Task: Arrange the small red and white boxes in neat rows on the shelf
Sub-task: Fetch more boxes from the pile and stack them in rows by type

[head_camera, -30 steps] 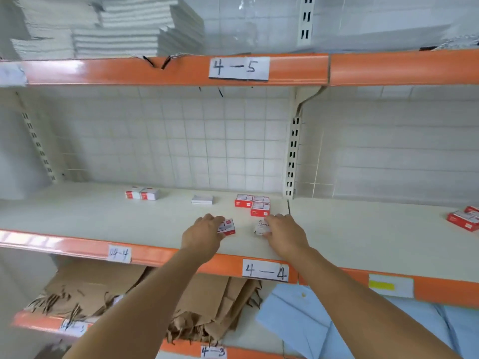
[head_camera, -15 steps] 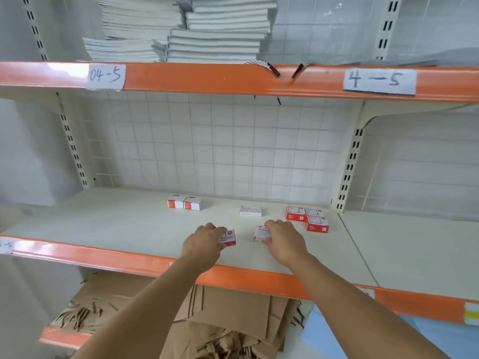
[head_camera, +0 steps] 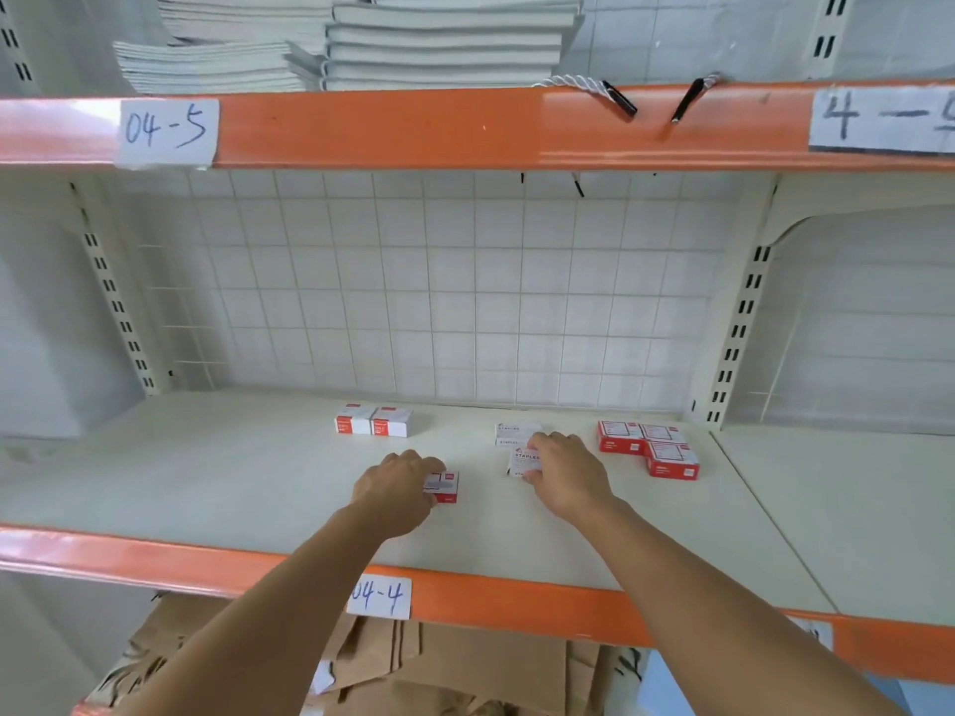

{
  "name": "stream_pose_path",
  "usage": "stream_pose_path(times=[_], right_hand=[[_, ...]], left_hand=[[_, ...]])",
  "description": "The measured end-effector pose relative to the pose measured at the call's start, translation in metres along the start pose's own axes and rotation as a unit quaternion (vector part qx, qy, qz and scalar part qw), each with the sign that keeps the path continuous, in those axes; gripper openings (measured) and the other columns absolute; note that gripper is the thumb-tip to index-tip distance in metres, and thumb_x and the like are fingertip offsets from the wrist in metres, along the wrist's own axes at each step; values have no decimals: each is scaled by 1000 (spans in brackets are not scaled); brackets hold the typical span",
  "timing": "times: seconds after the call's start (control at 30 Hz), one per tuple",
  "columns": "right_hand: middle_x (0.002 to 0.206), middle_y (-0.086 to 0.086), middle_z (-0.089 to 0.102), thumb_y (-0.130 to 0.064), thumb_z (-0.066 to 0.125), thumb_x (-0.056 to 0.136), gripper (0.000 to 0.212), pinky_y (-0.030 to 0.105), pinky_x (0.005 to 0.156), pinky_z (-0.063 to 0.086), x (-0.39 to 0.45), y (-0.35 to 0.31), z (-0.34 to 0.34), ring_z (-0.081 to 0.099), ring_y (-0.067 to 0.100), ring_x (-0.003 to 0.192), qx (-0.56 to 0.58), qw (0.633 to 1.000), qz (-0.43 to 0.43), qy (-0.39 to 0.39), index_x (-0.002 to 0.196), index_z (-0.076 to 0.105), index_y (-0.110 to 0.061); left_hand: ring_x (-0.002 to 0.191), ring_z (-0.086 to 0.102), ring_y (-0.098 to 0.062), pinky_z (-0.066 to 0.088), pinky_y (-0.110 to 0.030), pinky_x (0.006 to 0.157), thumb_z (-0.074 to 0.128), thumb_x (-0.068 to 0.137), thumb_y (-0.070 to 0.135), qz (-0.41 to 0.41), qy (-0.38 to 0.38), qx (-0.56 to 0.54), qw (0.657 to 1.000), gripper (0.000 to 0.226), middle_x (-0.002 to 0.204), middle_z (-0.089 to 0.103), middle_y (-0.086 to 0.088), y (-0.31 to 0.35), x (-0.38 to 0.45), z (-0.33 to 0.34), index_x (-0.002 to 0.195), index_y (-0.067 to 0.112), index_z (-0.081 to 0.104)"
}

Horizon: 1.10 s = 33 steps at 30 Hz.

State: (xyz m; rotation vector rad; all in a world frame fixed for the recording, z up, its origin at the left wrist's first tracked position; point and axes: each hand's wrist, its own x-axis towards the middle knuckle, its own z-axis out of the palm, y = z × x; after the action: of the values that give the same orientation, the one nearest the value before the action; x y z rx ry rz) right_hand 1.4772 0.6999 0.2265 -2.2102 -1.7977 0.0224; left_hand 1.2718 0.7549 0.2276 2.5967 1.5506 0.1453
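Since half a second ago both of my hands have slid a little to the right along the shelf, each keeping its box, and the right one now sits just in front of the loose white box at the back.

My left hand (head_camera: 398, 489) is curled over a small red and white box (head_camera: 443, 487) lying flat on the shelf (head_camera: 217, 483), fingers closed down on its near side so only the far end shows. My right hand (head_camera: 566, 470) grips a white box marked STAPLES (head_camera: 523, 461) (the print is readable on its top face), thumb and fingers clamped around its right end; whether it rests on the shelf or is lifted slightly I cannot tell. Just behind it lies another white staples box (head_camera: 511, 432), nearly touching.

To the right, three red boxes (head_camera: 648, 447) sit together in a cluster, two side by side and one in front. Further left, near the wire grid back panel (head_camera: 439, 292), a pair of boxes (head_camera: 373, 420) stands side by side, touching.

The orange front rail carries a paper label reading 04-4 (head_camera: 380, 595). On the shelf above, stacks of grey notebooks (head_camera: 444, 43) rest over a label reading 04-5 (head_camera: 165, 130).
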Motion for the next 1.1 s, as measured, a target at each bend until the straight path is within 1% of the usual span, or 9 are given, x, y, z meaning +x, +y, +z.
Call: stream_pose_path(times=[0.07,0.13,0.33,0.57,0.67,0.77,0.9,1.03,1.1], right_hand=[[127,4,51,-27,54,93,38,35,84,43,6,-4,5,42,23,118,2,1000,4,-10,129,47,-16],[129,3,49,-28,55,93,40,34,87,43,11,-10,8,42,22,120,9,1000,8,-13,131,47,-18],[126,3,50,-32,60,89,40,33,91,43,21,-38,19,47,22,119,51,998,20,-13,126,54,-19],[119,5,53,-15,56,88,33,33,86,46,32,-65,24,54,24,109,95,995,16,0,121,53,-14],[119,7,56,-10,54,87,33,32,84,44,34,-70,27,54,26,108,107,994,-6,-8,120,52,-11],[113,7,59,-13,52,89,25,28,74,40,35,-70,29,57,26,103,87,996,-19,-9,114,56,-12],[112,2,61,-19,52,91,24,29,76,42,37,-58,24,52,20,108,70,997,-15,11,112,62,-17],[116,-2,60,-16,47,93,27,32,83,44,41,-29,15,47,18,113,74,995,46,58,115,62,-20],[123,-2,57,-14,45,94,33,33,87,45,44,-16,12,44,19,119,53,996,63,46,123,59,-22]], left_hand=[[122,45,-19,40,-34,98,53,88,55,12,-11,-17,1000,55,134,48,3,-4,7,-3,136,31,43],[121,47,-18,41,-35,98,53,84,61,22,5,-52,998,59,133,51,3,-4,17,-7,134,31,45],[109,55,-14,45,-27,83,52,94,37,72,24,-95,993,34,120,61,9,3,42,-3,126,29,51],[105,58,-21,51,-34,86,61,88,39,56,-14,-150,987,51,123,53,-2,-7,60,-3,135,29,45],[99,61,-24,55,-36,83,59,89,30,53,-21,-153,987,37,117,53,-6,-11,65,-4,126,28,55],[97,62,-27,56,-41,82,62,86,23,68,-39,-173,982,28,109,59,-8,-7,70,-5,114,25,64],[107,57,-20,50,-31,88,68,82,29,59,-55,-184,980,39,123,57,3,-6,79,-6,121,27,62],[110,53,-18,47,-25,86,62,88,26,67,-50,-132,988,42,131,52,1,-9,84,-4,130,26,55],[111,53,-19,48,-26,87,59,91,26,67,-41,-106,991,42,132,51,1,-9,86,-3,133,27,52]])
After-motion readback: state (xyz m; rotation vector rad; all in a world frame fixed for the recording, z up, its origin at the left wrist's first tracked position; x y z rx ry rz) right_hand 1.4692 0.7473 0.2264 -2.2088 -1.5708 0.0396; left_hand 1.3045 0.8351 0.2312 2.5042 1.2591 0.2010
